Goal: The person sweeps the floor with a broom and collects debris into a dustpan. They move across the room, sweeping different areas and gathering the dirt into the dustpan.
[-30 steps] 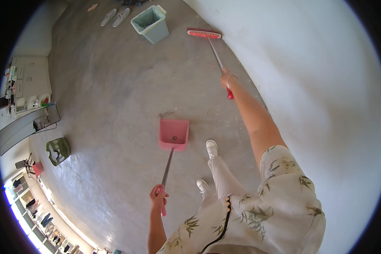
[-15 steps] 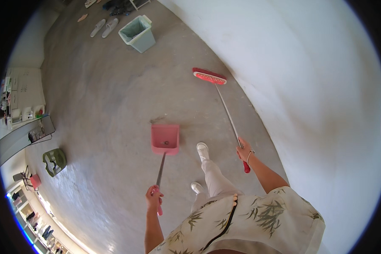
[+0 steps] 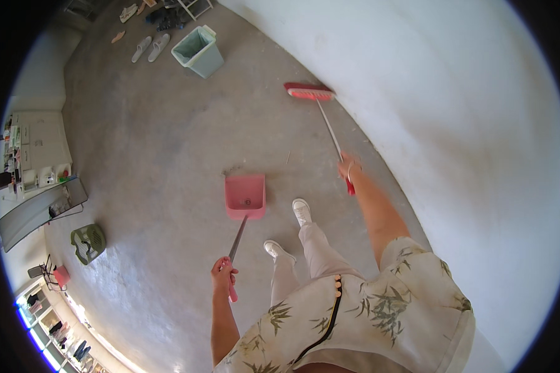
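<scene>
We see the left hand (image 3: 224, 273) closed round the pink handle of a dustpan (image 3: 245, 193), which lies on the grey floor (image 3: 155, 137), ahead and left of the white shoes (image 3: 302, 212), its open edge facing forward. Small dark debris (image 3: 247, 202) lies inside the pan; a loose dark tuft (image 3: 233, 169) sits just beyond its front lip, toward the left corner. The right hand (image 3: 348, 168) grips a broom (image 3: 311, 91) near the red end of its handle. We find the red broom head by the foot of the white wall (image 3: 466, 155), but cannot tell whether the two touch. A broad stretch of floor separates broom head from dustpan and widens leftward to a green basket (image 3: 88, 244). Farther forward, a pale green bin (image 3: 200, 59) stands well apart from the wall.
</scene>
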The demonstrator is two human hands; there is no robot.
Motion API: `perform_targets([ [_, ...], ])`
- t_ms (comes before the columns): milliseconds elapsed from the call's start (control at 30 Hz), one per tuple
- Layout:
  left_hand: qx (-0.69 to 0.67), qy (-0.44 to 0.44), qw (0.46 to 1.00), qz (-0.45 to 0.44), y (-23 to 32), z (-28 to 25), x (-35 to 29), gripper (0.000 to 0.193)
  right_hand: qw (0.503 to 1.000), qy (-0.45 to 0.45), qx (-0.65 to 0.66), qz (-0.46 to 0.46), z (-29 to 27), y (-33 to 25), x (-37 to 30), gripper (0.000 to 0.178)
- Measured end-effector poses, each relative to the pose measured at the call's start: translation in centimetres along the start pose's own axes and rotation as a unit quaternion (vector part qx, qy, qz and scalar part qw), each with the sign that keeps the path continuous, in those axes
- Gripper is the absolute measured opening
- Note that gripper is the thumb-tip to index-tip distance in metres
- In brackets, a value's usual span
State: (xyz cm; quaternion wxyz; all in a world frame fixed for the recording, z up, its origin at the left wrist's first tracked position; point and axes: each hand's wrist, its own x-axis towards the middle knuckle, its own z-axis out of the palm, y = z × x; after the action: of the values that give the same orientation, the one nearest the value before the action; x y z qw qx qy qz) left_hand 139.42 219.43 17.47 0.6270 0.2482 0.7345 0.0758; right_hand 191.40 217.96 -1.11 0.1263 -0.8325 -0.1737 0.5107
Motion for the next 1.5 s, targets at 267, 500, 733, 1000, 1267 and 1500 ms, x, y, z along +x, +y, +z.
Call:
perform_targets([
  [267, 0.0, -0.021, 1.0, 0.014, -0.9, -0.9, 1.2, 0.022, 0.958, 0.027, 0.268, 0.093, 4.2, 7.3, -17.6, 0.046],
  [500, -0.011, -0.017, 1.0, 0.019, -0.7, -1.6, 1.4, 0.022, 0.938, 0.104, 0.322, 0.071, 7.7, 5.4, -13.4, 0.032],
  [733, -0.001, -0.038, 0.999, 0.031, -0.7, -2.2, 2.1, 0.023, 0.886, -0.022, 0.452, 0.104, 17.7, -2.7, -10.8, 0.009],
  [1000, -0.024, -0.017, 0.999, 0.024, -1.4, -2.2, 1.8, 0.025, 0.925, -0.035, 0.378, 0.003, 10.1, -10.1, -15.1, 0.012],
  [1267, 0.003, -0.01, 1.0, 0.006, 0.8, -1.6, 0.3, 0.032, 0.992, 0.042, 0.119, -0.001, 11.5, -14.3, -0.9, 0.014],
  [1500, -0.004, -0.001, 1.0, 0.005, -0.5, -2.6, 1.4, 0.029, 0.969, -0.158, 0.189, 0.023, 15.2, -6.4, -14.7, 0.044],
])
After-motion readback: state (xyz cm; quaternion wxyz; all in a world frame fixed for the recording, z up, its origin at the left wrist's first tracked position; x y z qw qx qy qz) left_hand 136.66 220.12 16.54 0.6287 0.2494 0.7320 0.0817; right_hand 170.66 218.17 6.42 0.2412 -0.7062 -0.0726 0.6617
